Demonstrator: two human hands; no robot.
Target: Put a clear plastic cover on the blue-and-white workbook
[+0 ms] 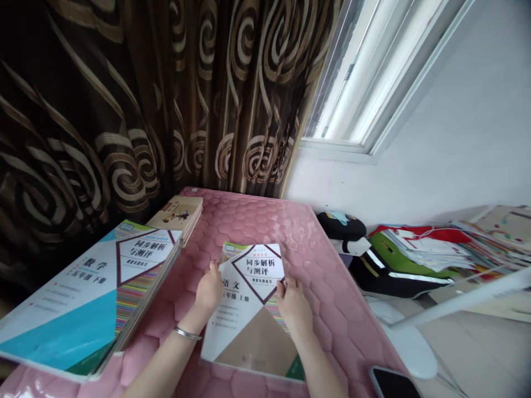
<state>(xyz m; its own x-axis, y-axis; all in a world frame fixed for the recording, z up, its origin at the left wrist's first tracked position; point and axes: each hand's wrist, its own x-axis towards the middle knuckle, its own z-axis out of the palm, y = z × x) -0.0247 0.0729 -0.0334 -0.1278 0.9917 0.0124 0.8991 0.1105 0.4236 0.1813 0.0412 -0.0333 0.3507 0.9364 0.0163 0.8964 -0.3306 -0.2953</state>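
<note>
1. Dark brown curtains (pixel 124 99) with pale swirl patterns hang behind the desk (pixel 332 287), which is covered in a pink quilted mat with a hexagon pattern; a bright window (pixel 365 72) sits up to the right of the curtains.
2. A workbook (pixel 249 309) with a white and tan cover, a dark diamond frame and printed Chinese characters lies flat near the middle of the desk, its near edge close to the person.
3. The left hand (pixel 209 290) rests on the workbook's left edge, fingers curled loosely against the cover; a thin silver bracelet (pixel 186 333) circles that wrist.
4. The right hand (pixel 294 307) lies on the right part of the workbook's cover, fingers bent and pressing on it near the diamond's lower right side. Neither hand is lifting the workbook; whether the fingers grip its edges or only rest there I cannot tell.
5. Left of the workbook, well apart, lies a stack of larger books (pixel 83 304) topped by a blue and white cover with coloured stripes.
6. Beyond that stack, toward the curtains, sits a smaller tan book (pixel 178 214).
7. Right of the workbook, off the desk's edge, lies a heap of bags and papers (pixel 415 254) in red, green and black.
8. A dark phone (pixel 392 382) lies at the desk's near right corner, right of the workbook.
</note>
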